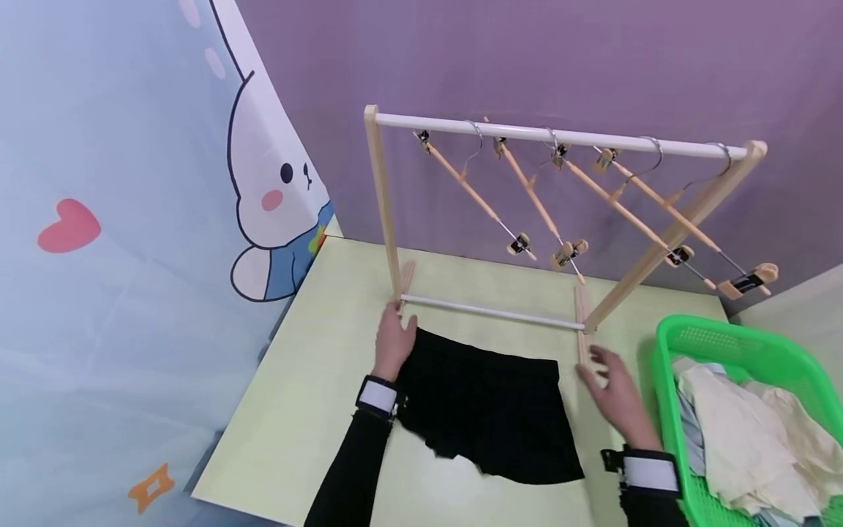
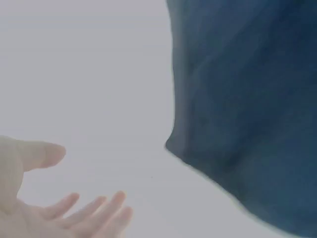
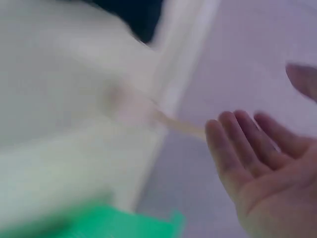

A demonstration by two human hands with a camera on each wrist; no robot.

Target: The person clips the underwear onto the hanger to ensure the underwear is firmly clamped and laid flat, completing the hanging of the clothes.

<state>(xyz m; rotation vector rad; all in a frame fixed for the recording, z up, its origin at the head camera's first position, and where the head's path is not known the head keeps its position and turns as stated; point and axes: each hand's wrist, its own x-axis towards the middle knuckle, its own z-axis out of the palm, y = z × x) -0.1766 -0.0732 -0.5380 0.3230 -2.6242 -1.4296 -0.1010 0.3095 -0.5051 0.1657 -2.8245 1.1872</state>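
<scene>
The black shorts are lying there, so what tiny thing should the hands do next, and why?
Perhaps the right hand could reach up for a clip hanger: the black shorts lie spread on the table, neither that hand nor the left hand grips anything, and all four hangers on the white bar hold no clothes.

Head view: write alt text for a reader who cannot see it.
A person's left hand and right hand flank black shorts spread on a pale table. Behind stands a wooden rack with four clip hangers on its white rail; a green basket of crumpled cloth is at right.
</scene>
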